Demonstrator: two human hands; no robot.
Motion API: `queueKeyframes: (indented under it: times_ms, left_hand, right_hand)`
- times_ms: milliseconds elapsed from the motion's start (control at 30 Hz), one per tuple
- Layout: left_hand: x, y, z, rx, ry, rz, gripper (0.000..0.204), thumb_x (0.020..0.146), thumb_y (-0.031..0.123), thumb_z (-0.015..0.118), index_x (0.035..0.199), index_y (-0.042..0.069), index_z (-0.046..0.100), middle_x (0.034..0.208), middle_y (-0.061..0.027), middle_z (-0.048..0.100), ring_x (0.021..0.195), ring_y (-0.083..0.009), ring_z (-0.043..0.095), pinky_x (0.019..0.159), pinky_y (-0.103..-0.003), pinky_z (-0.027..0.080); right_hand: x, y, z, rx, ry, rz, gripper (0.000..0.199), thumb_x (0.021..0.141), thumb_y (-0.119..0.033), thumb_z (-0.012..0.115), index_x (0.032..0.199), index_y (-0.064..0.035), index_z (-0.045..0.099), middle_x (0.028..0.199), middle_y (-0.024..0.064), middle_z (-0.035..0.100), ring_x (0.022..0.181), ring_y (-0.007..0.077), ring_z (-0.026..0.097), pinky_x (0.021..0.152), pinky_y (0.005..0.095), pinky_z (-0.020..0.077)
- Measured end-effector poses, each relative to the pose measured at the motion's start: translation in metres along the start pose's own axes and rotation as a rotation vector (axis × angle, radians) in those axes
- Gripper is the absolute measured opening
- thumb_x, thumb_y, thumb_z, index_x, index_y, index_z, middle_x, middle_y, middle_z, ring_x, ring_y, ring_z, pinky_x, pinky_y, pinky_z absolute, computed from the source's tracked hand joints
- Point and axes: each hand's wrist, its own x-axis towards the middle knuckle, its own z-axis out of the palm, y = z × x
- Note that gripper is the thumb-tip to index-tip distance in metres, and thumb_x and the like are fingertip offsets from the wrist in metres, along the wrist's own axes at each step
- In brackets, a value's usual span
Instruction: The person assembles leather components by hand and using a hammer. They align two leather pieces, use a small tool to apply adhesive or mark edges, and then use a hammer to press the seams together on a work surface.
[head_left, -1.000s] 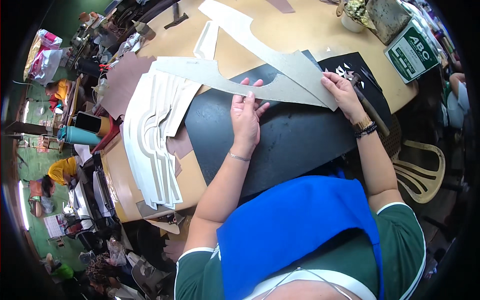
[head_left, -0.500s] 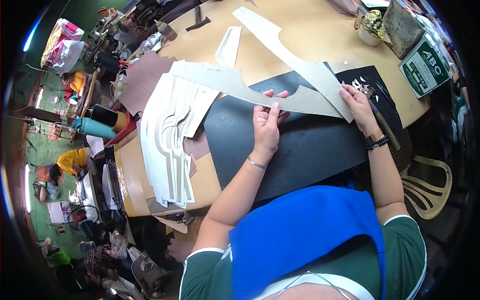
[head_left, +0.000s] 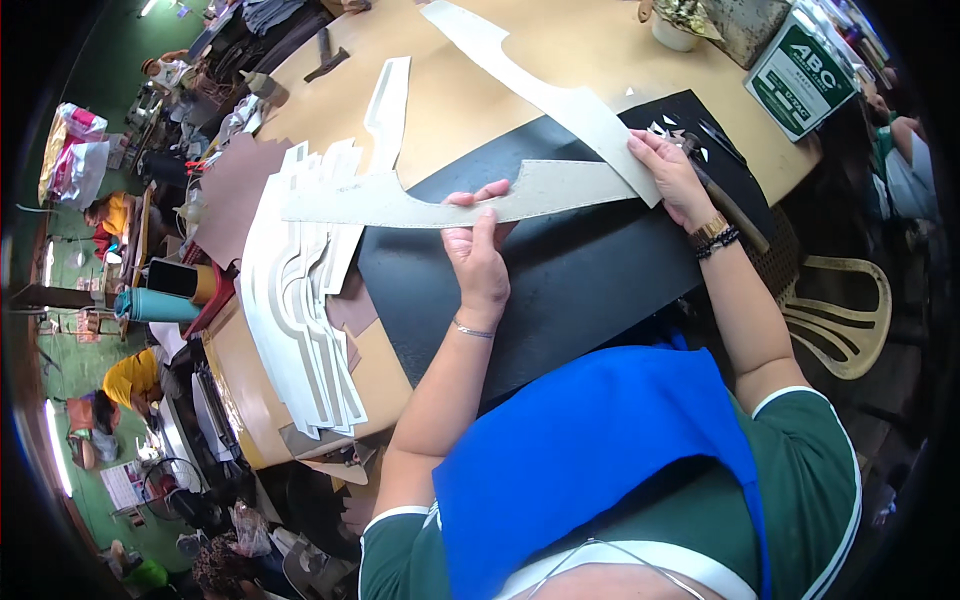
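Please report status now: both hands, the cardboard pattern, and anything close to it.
Left hand and right hand pressing grey cardboard pattern flat on black sheet. Hammer beside right wrist. Stack of white patterns at left.

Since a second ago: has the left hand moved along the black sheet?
Cannot tell. The left hand presses the grey cardboard pattern at the black sheet's upper edge in every frame; the head camera shifts between them, so any small slide is not readable.
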Motion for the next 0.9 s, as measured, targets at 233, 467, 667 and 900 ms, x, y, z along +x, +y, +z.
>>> queueKeyframes:
  times_ms: [233, 467, 667, 900]
  left_hand:
    - [-0.002, 0.000, -0.002, 0.016, 0.008, 0.023, 0.027, 0.103, 0.002, 0.047, 0.126, 0.015, 0.041, 0.133, -0.0186, 0.062, 0.121, -0.0252, 0.062, 0.099, -0.040, 0.057]
    - [-0.007, -0.007, -0.003, 0.197, -0.130, 0.231, 0.028, 0.105, -0.002, 0.045, 0.126, 0.013, 0.035, 0.134, -0.0185, 0.059, 0.120, -0.0188, 0.057, 0.106, -0.035, 0.047]
    - [-0.012, -0.005, 0.003, 0.262, -0.187, 0.311, 0.031, 0.104, -0.003, 0.043, 0.129, 0.012, 0.032, 0.135, -0.0192, 0.056, 0.124, -0.0189, 0.054, 0.112, -0.037, 0.040]
    - [-0.012, -0.005, 0.004, 0.266, -0.199, 0.320, 0.032, 0.103, -0.005, 0.044, 0.128, 0.012, 0.032, 0.134, -0.0190, 0.056, 0.124, -0.0194, 0.054, 0.113, -0.037, 0.039]
  right_hand:
    - [0.000, 0.001, 0.002, -0.086, 0.014, -0.024, 0.038, 0.107, -0.026, 0.061, 0.134, 0.0007, 0.062, 0.119, 0.0025, 0.069, 0.108, 0.0083, 0.062, 0.096, 0.0239, 0.0479]
    - [0.005, 0.006, -0.004, -0.024, 0.026, 0.016, 0.038, 0.107, -0.028, 0.060, 0.135, -0.0016, 0.062, 0.122, 0.0029, 0.070, 0.108, 0.0080, 0.064, 0.094, 0.0233, 0.0500]
    - [0.008, 0.009, -0.005, -0.003, 0.048, 0.028, 0.037, 0.106, -0.028, 0.062, 0.134, -0.0028, 0.064, 0.118, 0.0021, 0.072, 0.103, 0.0068, 0.066, 0.091, 0.0224, 0.0516]
    - [0.008, 0.009, -0.006, 0.022, 0.035, 0.026, 0.037, 0.106, -0.028, 0.062, 0.133, -0.0034, 0.064, 0.117, 0.0024, 0.073, 0.101, 0.0068, 0.067, 0.090, 0.0223, 0.0526]
